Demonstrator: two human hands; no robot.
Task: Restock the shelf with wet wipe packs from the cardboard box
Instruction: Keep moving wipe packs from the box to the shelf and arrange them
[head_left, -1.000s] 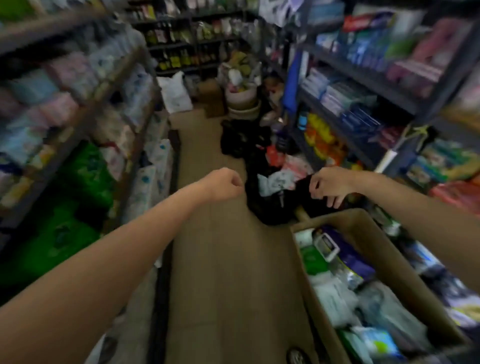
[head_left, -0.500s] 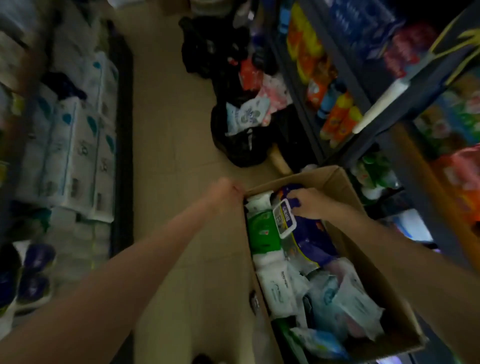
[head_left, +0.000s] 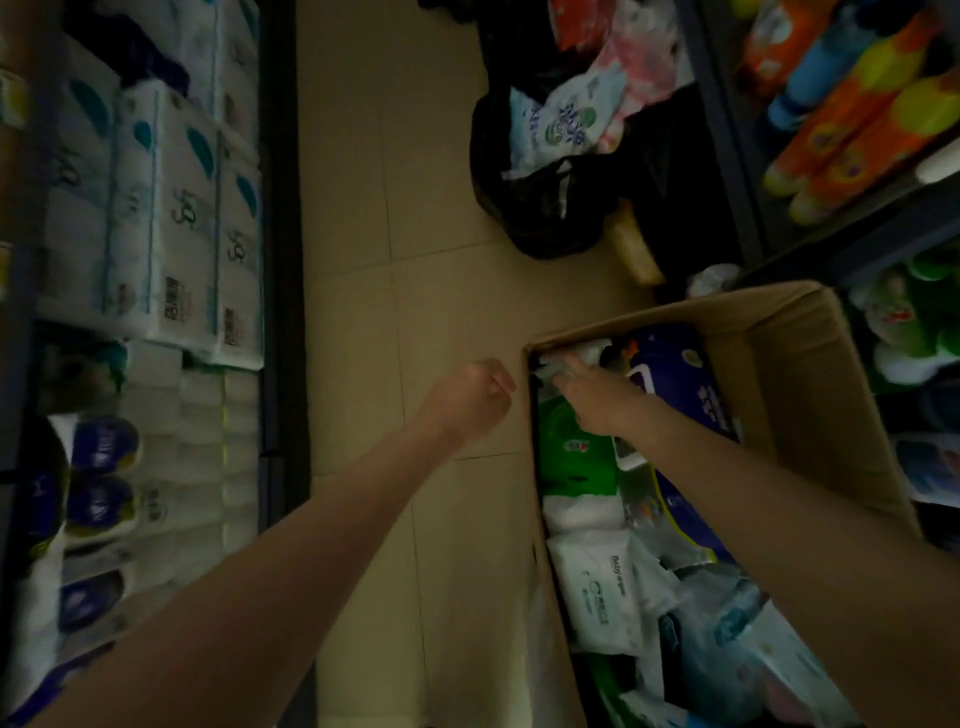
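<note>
Since half a second ago the right hand (head_left: 587, 397) has been pushed deeper into the cardboard box (head_left: 800, 364), fingers extended onto a pale pack (head_left: 558, 366) (soft, light, slippery film, probably); its edges should be pinched. The left hand (head_left: 470, 400) is fisted, empty.

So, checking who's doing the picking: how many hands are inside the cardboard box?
1. The right hand reaches into the far left corner of the cardboard box; the left hand, fisted, is outside, over the floor.

Open brown cardboard box (head_left: 810, 374) on floor, crammed w/ wet wipe packs (head_left: 597, 587) — white, green, purple (jumbled, overlapping).
</note>
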